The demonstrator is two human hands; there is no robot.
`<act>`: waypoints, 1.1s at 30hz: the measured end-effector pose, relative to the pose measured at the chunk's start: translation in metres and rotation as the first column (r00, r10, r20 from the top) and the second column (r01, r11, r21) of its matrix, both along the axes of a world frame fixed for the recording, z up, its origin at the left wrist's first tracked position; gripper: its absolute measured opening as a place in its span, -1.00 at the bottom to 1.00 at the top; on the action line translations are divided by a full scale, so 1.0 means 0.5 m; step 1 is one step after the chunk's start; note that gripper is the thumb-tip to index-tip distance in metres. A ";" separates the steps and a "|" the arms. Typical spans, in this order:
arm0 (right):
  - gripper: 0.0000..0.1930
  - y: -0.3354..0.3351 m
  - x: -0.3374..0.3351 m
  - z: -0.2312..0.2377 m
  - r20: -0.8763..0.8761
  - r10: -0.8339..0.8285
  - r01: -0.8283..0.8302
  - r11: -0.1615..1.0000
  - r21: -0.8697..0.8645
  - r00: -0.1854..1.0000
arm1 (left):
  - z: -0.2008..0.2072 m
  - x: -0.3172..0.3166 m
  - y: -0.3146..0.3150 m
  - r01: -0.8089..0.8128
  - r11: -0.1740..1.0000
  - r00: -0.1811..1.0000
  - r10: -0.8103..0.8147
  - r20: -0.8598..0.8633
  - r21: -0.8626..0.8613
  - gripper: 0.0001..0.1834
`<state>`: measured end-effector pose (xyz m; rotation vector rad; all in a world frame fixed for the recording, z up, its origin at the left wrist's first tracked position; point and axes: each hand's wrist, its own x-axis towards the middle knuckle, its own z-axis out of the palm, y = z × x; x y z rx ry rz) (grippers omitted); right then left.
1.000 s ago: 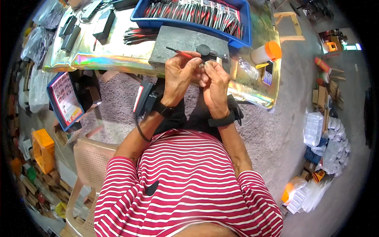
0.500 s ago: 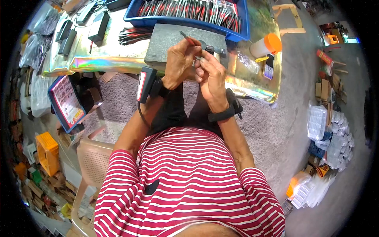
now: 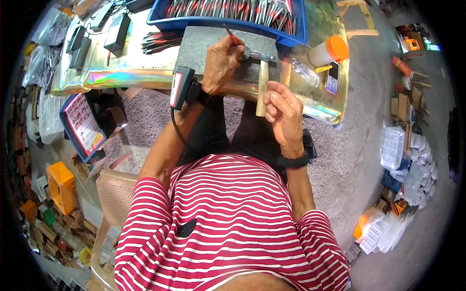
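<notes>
My left hand (image 3: 221,65) is closed in a pinch around a slim red-and-black stick (image 3: 233,37), above a grey stone block (image 3: 201,48). Across the block's right part lies a hammer (image 3: 263,85); its metal head is beside my left fingertips, and its pale wooden handle points toward me past the block's near edge. Just right of that handle is my right hand (image 3: 284,109), its fingers loosely bent and close to the wood. Nothing shows inside it, and whether the fingertips touch the handle is unclear. The left hand hides the stick's lower end.
Behind the block, a blue tray (image 3: 223,24) holds many similar sticks; a loose bundle (image 3: 162,42) lies left of it. An orange-lidded jar (image 3: 323,52) and a phone (image 3: 332,77) are at the table's right. Black box-shaped devices (image 3: 117,35) stand on the left.
My right hand has parted from my left and moved right and toward me, uncovering the hammer's handle. The left hand stays over the block with the stick.
</notes>
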<state>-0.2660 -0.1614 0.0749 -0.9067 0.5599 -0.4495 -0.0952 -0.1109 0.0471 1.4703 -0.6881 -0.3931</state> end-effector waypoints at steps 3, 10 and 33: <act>-0.76 -0.011 -0.029 -0.010 -0.020 -0.032 0.033 0.999 0.017 0.999 | 0.006 0.002 0.000 0.010 0.998 0.998 -0.013 0.062 0.062 -0.96; -0.77 -0.015 -0.059 -0.048 -0.079 -0.129 0.131 0.991 0.032 0.989 | 0.006 0.003 -0.005 0.014 0.998 0.999 -0.016 0.032 0.066 -0.96; -0.78 -0.003 0.029 -0.081 -0.150 0.123 -0.121 0.992 0.022 0.981 | -0.015 0.022 -0.009 0.064 0.992 0.761 -0.118 0.638 0.106 -0.79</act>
